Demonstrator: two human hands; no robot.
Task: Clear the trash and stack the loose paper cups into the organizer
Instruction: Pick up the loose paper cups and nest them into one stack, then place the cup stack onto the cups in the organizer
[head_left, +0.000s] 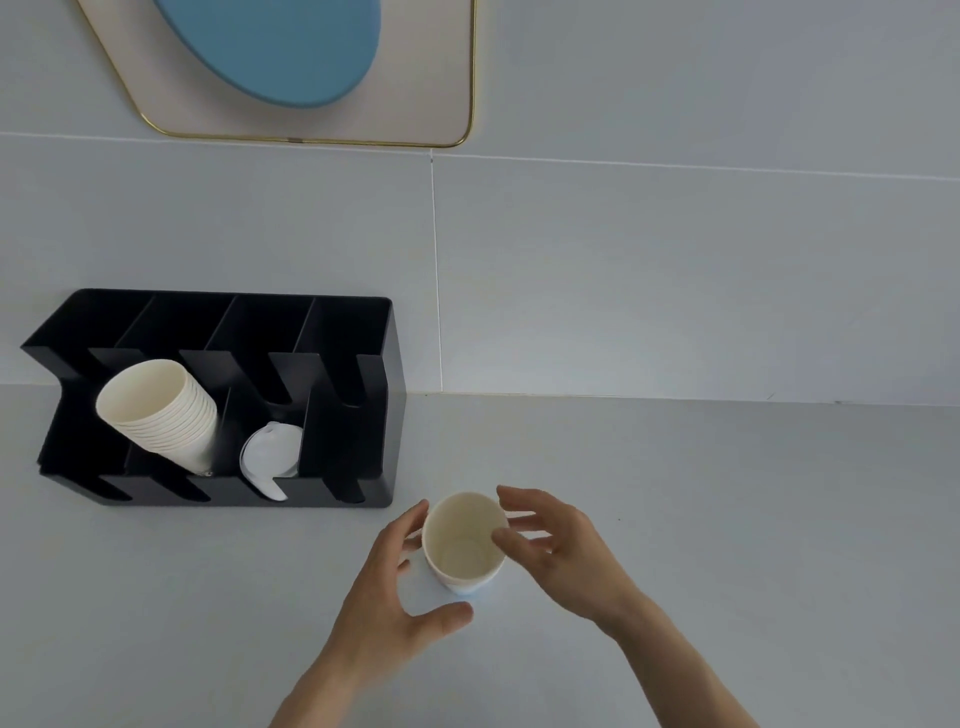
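Observation:
A loose white paper cup (464, 545) stands mouth-up on the grey counter between my hands. My right hand (556, 545) pinches its right rim, thumb on the inside edge and fingers behind. My left hand (395, 587) curves around the cup's left side with its fingers spread; the thumb lies just below the base. The black organizer (353, 415) sits at the left against the wall. It holds a tilted stack of paper cups (161, 410) in a left compartment and white lids (270, 457) in the compartment beside it.
The grey counter (727, 519) stretches right of the cup to the wall. A gold-framed wall panel with a blue oval (291, 52) hangs above the organizer. The organizer's two outer compartments show no contents.

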